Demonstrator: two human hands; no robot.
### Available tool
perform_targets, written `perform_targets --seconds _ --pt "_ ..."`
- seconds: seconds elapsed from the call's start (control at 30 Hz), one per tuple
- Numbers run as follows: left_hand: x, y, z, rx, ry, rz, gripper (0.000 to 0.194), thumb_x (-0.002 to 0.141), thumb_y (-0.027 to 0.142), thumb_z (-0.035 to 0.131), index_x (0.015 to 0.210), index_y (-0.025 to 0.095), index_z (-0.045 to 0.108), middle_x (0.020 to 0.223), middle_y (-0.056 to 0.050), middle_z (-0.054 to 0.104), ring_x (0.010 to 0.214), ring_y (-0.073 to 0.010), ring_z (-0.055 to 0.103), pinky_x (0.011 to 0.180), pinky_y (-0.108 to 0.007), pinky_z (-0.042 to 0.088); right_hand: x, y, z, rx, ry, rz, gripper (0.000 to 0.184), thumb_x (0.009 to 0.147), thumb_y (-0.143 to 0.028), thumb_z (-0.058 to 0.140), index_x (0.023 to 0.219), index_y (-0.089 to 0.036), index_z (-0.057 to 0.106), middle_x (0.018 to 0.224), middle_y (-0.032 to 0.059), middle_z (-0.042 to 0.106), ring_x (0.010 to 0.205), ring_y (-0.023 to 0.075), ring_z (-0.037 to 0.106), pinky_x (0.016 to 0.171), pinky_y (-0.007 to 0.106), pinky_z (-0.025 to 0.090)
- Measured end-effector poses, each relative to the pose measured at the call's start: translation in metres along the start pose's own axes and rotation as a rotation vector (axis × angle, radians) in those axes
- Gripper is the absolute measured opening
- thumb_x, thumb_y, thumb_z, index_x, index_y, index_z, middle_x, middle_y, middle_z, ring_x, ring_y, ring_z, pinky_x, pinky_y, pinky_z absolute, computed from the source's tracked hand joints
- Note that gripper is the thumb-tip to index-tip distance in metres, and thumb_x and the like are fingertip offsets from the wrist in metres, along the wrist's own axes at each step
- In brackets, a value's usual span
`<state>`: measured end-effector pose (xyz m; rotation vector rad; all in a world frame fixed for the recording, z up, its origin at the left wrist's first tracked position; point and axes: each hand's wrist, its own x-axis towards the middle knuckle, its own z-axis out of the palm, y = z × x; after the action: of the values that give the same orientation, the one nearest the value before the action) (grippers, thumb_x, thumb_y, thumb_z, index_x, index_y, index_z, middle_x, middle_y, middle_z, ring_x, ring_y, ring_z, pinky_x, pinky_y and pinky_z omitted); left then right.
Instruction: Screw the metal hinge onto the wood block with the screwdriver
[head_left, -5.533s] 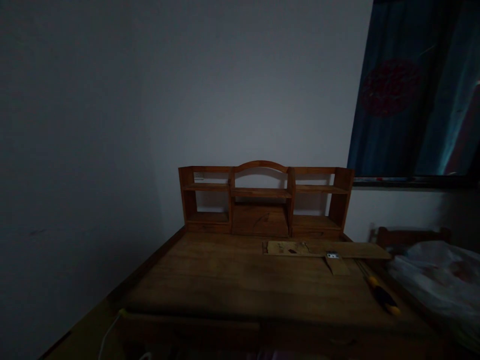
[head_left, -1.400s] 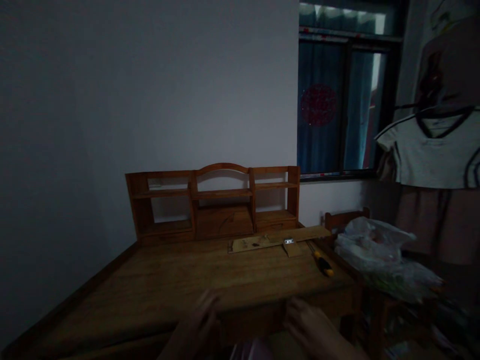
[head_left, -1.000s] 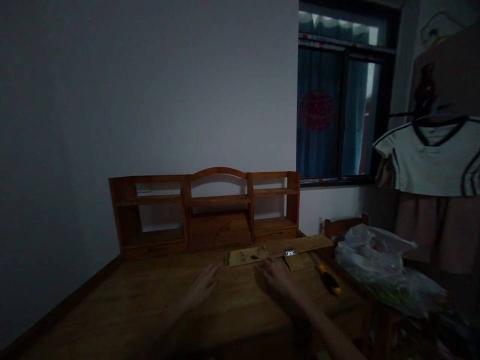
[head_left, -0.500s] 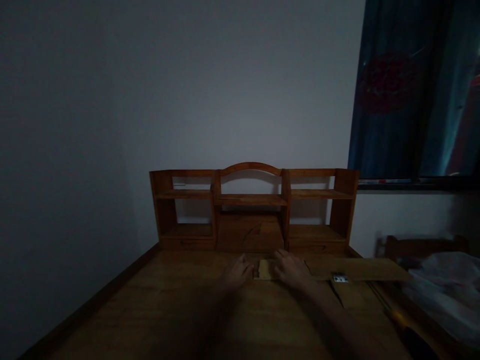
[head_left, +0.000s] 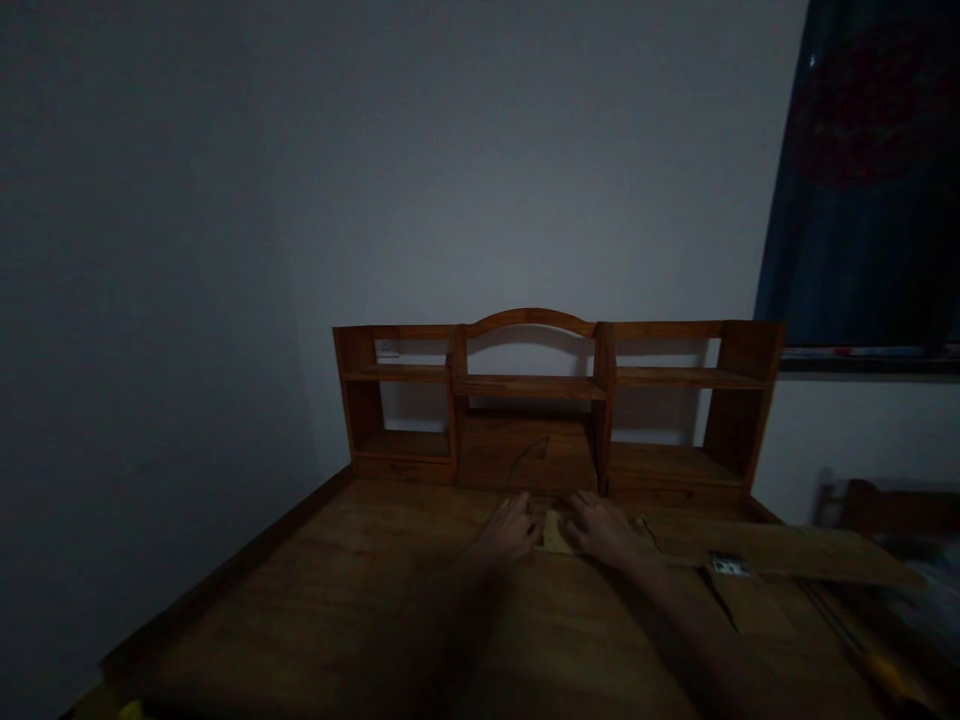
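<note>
A long flat wooden board (head_left: 787, 547) lies across the far part of the desk. At its left end, between my hands, is a paler yellowish patch (head_left: 555, 532). My left hand (head_left: 513, 527) curls its fingers at that end, seemingly gripping the edge. Just right of the patch, my right hand (head_left: 602, 528) bends over the board with its fingers closed on it. The dim light hides the fingertips. A small shiny metal piece (head_left: 729, 565), perhaps a hinge, sits at the board's near edge, beside a small flat wooden piece (head_left: 757, 605).
Behind my hands stands a wooden shelf unit (head_left: 529, 388) against the wall, on the wooden desk (head_left: 315, 590). A tool with a yellow and black handle (head_left: 885, 675) lies at the right. Beyond the desk's right side is a pale plastic bag (head_left: 941, 590).
The view has swung right-to-left across the scene, so the shelf and board appear further right. My left hand has come closer to the board's left end; my right hand stays on the board.
</note>
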<state>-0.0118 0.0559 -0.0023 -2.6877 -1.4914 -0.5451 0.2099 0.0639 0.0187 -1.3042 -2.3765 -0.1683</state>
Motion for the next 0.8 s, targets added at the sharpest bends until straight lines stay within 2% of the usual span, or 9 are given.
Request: perform_targets --seconds 0.13,0.2,0.37,0.5,0.63,0.8 --pt "0.001 -0.012 0.01 -0.023 0.078 0.017 0.04 0.098 0.042 0.035 0.128 0.033 0.059 0.135 -0.009 0.046 0.125 -0.0286 0.043 0.104 -0.048 0.035 -0.004 0.002 0.017 -0.007 0.086 0.013 0.045 0.093 -0.039 0.039 0.129 -0.017 0.056 0.129 0.014 0.058 0.119 0.0276 0.051 0.103 0.043 0.034" --pt "-0.002 -0.017 0.015 -0.051 0.101 0.042 0.04 0.098 0.043 0.036 0.132 0.035 0.055 0.137 -0.008 0.045 0.127 -0.0283 0.042 0.105 -0.048 0.035 -0.011 0.0 0.024 -0.005 0.082 -0.016 0.043 0.094 -0.04 0.038 0.125 -0.019 0.059 0.124 0.0131 0.061 0.114 0.0282 0.054 0.099 0.044 0.038" --pt "-0.016 -0.021 0.019 -0.096 0.164 0.062 0.035 0.098 0.037 0.037 0.124 0.035 0.061 0.135 -0.007 0.047 0.124 -0.0272 0.044 0.103 -0.049 0.038 -0.021 -0.004 0.033 0.011 0.046 -0.011 0.052 0.097 -0.05 0.03 0.134 -0.021 0.053 0.129 0.0122 0.058 0.117 0.0282 0.053 0.101 0.045 0.038" --pt "-0.025 -0.019 0.02 -0.095 0.202 0.079 0.034 0.096 0.035 0.043 0.125 0.034 0.06 0.131 -0.008 0.05 0.121 -0.0279 0.044 0.102 -0.051 0.038 -0.02 -0.002 0.036 0.02 0.002 -0.023 0.068 0.091 -0.063 0.037 0.145 -0.021 0.04 0.138 0.0142 0.052 0.123 0.0315 0.048 0.103 0.049 0.035" --pt "-0.024 -0.019 0.02 -0.092 0.241 0.08 0.03 0.093 0.037 0.05 0.12 0.031 0.063 0.125 -0.008 0.053 0.116 -0.0273 0.046 0.1 -0.049 0.038 -0.018 0.0 0.035 0.039 -0.042 -0.009 0.078 0.086 -0.065 0.044 0.15 -0.021 0.031 0.137 0.015 0.051 0.123 0.0321 0.047 0.102 0.048 0.037" --pt "-0.02 -0.021 0.02 -0.097 0.256 0.062 0.029 0.09 0.04 0.056 0.116 0.028 0.064 0.122 -0.007 0.056 0.114 -0.0261 0.047 0.1 -0.047 0.036 -0.017 -0.002 0.033 0.027 -0.05 -0.015 0.079 0.088 -0.063 0.043 0.151 -0.018 0.028 0.137 0.016 0.051 0.124 0.0315 0.045 0.105 0.047 0.033"
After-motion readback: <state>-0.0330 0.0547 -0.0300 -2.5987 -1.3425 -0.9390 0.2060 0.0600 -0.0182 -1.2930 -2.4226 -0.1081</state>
